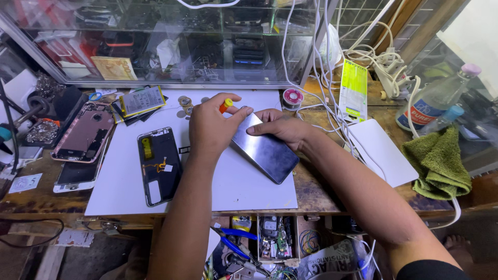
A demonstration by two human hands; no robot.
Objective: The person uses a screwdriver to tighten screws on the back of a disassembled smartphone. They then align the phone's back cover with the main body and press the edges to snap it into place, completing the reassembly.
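Cluttered counter (332, 194), white mat centre: right hand (282, 128) pins the dark phone (264, 150); left hand (210, 127) fingers pinch an orange-capped tool (225, 106) at its twelve-o'clock end. Better work slowly, phone kept flat.

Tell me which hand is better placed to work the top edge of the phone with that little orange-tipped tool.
Left, probably. The left hand already pinches the orange-tipped tool right at the dark phone's upper edge. The right hand lies flat across the phone, seemingly steadying it on the white mat.
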